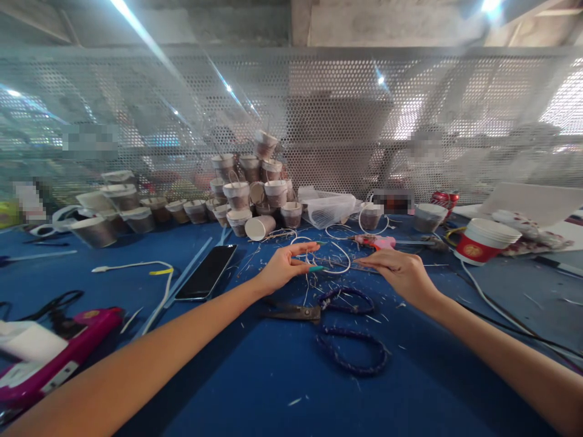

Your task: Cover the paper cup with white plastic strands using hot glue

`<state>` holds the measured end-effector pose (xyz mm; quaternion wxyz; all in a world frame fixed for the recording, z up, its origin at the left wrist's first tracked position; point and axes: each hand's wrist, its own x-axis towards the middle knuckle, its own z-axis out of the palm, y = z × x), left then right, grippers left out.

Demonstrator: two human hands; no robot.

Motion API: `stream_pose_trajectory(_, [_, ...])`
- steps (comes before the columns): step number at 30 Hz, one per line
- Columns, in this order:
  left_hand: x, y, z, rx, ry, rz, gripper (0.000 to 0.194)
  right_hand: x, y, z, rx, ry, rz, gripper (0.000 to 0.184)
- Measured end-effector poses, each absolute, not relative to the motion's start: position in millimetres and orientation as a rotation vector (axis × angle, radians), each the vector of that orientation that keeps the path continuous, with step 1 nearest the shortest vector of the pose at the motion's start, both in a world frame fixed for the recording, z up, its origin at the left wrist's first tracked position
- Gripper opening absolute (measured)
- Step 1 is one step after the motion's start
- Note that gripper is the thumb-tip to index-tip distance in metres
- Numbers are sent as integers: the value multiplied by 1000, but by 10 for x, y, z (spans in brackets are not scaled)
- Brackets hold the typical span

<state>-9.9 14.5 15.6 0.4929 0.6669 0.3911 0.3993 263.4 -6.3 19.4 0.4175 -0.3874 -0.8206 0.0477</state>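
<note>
My left hand (285, 265) is over the middle of the blue table, its thumb and fingers stretched out and apart. Teal colour shows at its fingertips; I cannot tell whether these are nails or small covers. Just right of them curves a loop of white cord (348, 262). My right hand (403, 273) is closed in a pinch, with a thin pale strand at the fingertips, partly hidden. Below both hands lie scissors (353, 364) with blue-wrapped handles, blades pointing left. Behind my right hand rests a pink and orange tool (377, 241), perhaps a glue gun.
Small cloth-rimmed buckets (237, 195) are stacked at the back. A black phone (207, 273) and a magenta power strip (77, 340) lie left. To the right stand red-and-white paper cups (485, 240) and a red can (444, 199). Cables and fibre scraps litter the table (255, 388).
</note>
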Motion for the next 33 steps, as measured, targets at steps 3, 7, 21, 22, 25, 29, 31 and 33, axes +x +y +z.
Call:
stream_pose_trajectory(3, [-97, 148, 149, 1622, 960, 954, 57, 2618, -58, 186, -957, -2072, 135, 28])
stream_pose_trajectory(7, [-98, 149, 145, 1633, 952, 932, 55, 2598, -51, 166, -965, -2085, 138, 28])
stream_pose_trajectory(21, [-123, 169, 112, 1684, 893, 926, 57, 2604, 2, 99, -936, -2145, 17, 29])
stream_pose_trajectory(22, [-122, 171, 111, 1682, 898, 928, 57, 2604, 3, 98, -934, -2147, 16, 29])
stream_pose_trajectory(25, [-120, 171, 114, 1681, 902, 933, 57, 2605, 10, 92, -937, -2148, 13, 29])
stream_pose_trajectory(29, [-116, 163, 127, 1681, 911, 930, 57, 2609, 16, 86, -953, -2154, 18, 31])
stream_pose_trajectory(31, [-111, 158, 133, 1675, 908, 928, 57, 2610, 17, 87, -960, -2161, 21, 31])
stream_pose_trajectory(33, [-106, 152, 139, 1678, 914, 924, 56, 2611, 18, 89, -962, -2162, 23, 31])
